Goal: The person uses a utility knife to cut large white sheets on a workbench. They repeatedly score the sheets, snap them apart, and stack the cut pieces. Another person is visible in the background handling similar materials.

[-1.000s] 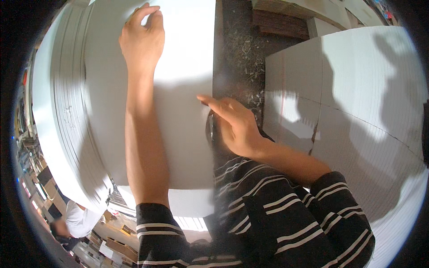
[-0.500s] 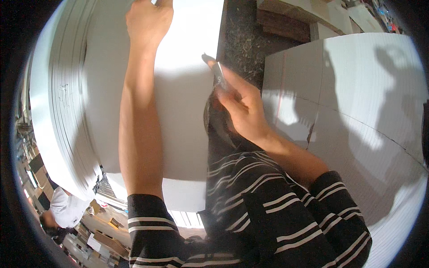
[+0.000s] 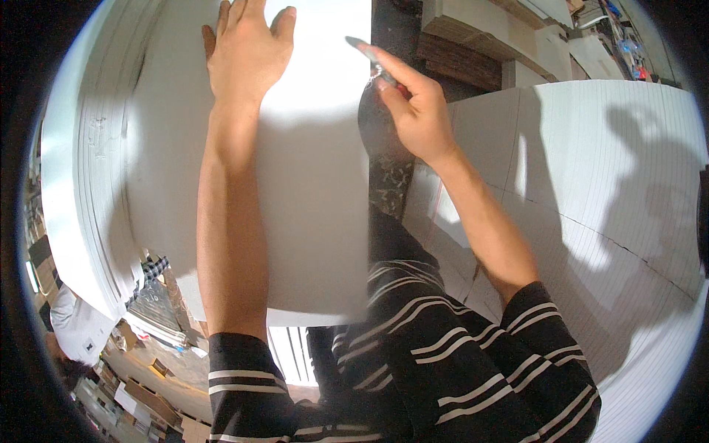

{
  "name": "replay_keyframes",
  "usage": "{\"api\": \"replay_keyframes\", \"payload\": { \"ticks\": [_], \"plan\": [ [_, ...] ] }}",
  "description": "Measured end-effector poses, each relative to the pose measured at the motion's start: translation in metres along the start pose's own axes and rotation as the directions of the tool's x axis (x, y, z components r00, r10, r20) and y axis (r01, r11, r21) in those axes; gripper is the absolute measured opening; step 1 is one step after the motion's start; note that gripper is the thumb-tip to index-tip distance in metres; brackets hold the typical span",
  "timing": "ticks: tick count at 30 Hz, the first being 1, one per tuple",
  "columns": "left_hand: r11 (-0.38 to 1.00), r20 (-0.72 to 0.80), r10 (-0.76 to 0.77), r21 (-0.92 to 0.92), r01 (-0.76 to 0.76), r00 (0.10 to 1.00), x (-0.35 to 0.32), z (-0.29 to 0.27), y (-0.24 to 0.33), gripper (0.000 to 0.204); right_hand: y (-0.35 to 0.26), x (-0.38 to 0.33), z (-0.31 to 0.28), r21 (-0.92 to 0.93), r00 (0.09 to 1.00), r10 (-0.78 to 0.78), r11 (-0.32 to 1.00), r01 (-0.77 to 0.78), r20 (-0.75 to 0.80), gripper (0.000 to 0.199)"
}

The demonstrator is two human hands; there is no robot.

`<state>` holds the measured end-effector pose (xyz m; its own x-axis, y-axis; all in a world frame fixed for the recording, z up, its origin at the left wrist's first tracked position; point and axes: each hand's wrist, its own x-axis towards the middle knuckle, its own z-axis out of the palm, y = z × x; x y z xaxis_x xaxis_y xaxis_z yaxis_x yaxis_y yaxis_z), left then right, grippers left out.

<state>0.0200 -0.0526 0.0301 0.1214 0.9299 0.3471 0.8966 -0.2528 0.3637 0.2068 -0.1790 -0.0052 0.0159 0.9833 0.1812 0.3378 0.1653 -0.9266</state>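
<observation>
My left hand (image 3: 249, 55) lies on a large white sheet of board (image 3: 317, 214), palm down, with the thumb spread away from the fingers. Some fingertips are cut off by the top edge of the view. Over the right edge of the board, my right hand (image 3: 421, 122) is closed around a slim grey tool that looks like a utility knife (image 3: 382, 71). Its dark pointed tip reaches left over the board, and whether it touches the surface I cannot tell. The index finger stretches along the tool, and a bit of red shows in my grip.
Stacked white sheets (image 3: 96, 162) rise on the left. To the right stands a large pale block of stacked sheets (image 3: 591, 214) with shadows across it. Behind it are cardboard boxes (image 3: 480, 33). Another person in a white top (image 3: 77, 325) is at the lower left.
My right hand has moved up and farther from me along the board's edge with the tool. The left hand shows more fully, and its thumb is spread. The whole view has shifted slightly.
</observation>
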Motion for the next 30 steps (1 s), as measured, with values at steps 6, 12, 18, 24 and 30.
{"api": "replay_keyframes", "payload": {
  "ticks": [6,12,18,24,30],
  "plan": [
    [1.000,0.006,0.003,0.030,-0.004,1.000,0.011,0.008,-0.006,0.043,-0.002,0.002,0.010,-0.141,0.979,-0.206,0.969,0.202,-0.011,0.048],
    [0.997,-0.064,0.042,0.062,-0.038,0.997,0.009,0.011,-0.006,0.042,-0.005,-0.023,0.004,-0.239,0.934,-0.245,0.921,0.309,0.261,0.050],
    [0.998,-0.033,0.009,0.059,-0.007,0.999,0.013,0.009,-0.006,0.043,-0.010,-0.047,-0.035,-0.049,0.770,-0.155,0.971,0.235,0.619,0.048],
    [0.998,-0.049,0.040,0.041,-0.038,0.998,0.012,0.010,-0.009,0.042,0.017,-0.016,-0.020,0.072,0.984,-0.100,0.993,0.090,0.148,0.040],
    [0.996,-0.027,0.030,0.086,-0.028,0.999,0.014,0.014,-0.013,0.043,0.020,-0.013,0.030,0.053,0.986,-0.131,0.989,0.137,-0.105,0.048]
  ]
}}
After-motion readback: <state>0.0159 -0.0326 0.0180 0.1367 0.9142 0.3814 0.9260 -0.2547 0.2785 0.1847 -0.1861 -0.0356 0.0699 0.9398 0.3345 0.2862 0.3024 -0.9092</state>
